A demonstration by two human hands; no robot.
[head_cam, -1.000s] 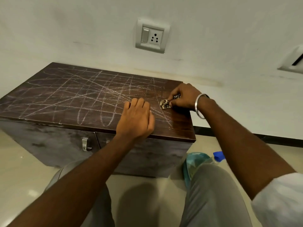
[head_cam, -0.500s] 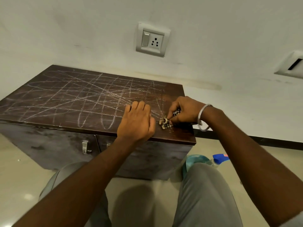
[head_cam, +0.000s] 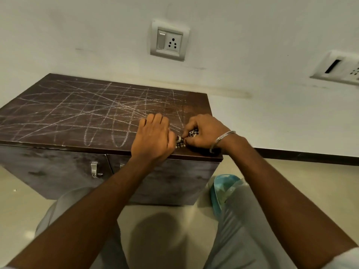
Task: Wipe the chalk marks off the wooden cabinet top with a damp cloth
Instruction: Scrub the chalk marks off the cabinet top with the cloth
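- Over the last second the right hand [head_cam: 206, 133] has drawn the cloth [head_cam: 180, 142] from farther back on the right end towards the front edge, until it sits against the left hand [head_cam: 153, 137].
- Right-hand fingers are curled and pinch the small, bunched, patterned cloth. The tight pinch probably keeps the wad compact so that it rubs hard on a small patch.
- Left hand lies knuckles-up on the surface [head_cam: 196, 102] near the front edge, fingers bent, most likely bracing the body. Its thumb side touches the cloth, and I cannot tell whether it also grips it.
- Cloth rests on the wood at the front right, between the two hands.
- A metal bangle [head_cam: 223, 139] sits on the right wrist, just above the edge.
- Chalk marks [head_cam: 101, 107] criss-cross nearly all of the dark wooden top to the left of the hands. Only the right end looks bare, so I judge the wiping to be at an early stage and working leftwards.
- Below the top, the cabinet [head_cam: 58, 171] shows a door handle [head_cam: 94, 168].
- On the floor beside the right knee lies a blue-green bag [head_cam: 223, 184], kept within reach.
- A wall socket [head_cam: 169, 40] is mounted above.
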